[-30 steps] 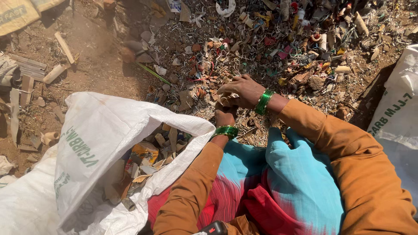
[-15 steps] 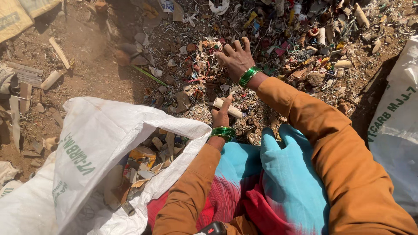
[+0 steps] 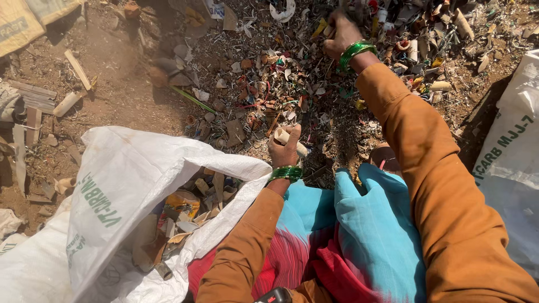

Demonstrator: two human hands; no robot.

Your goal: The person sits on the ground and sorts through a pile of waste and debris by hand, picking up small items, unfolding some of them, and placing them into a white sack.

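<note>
On the far left I see bare dirt with a few wooden offcuts (image 3: 35, 101). Next comes the white woven sack (image 3: 129, 174), its mouth gaping toward me; inside lie cardboard scraps and tube pieces (image 3: 182, 210), so part of the sorting looks done, though I judge the sack well short of full. Just beside its rim, my left hand (image 3: 283, 148) is closed around 1 short pale cardboard tube piece (image 3: 287, 136), held above the ground near the sack's opening. Further right and farther out, my right hand (image 3: 339, 33) reaches into the litter heap (image 3: 269, 84), fingers curled down among scraps; I cannot tell what it pinches. Plenty of mixed debris remains there. A 2nd white sack (image 3: 511, 163) stands at the right edge.
</note>
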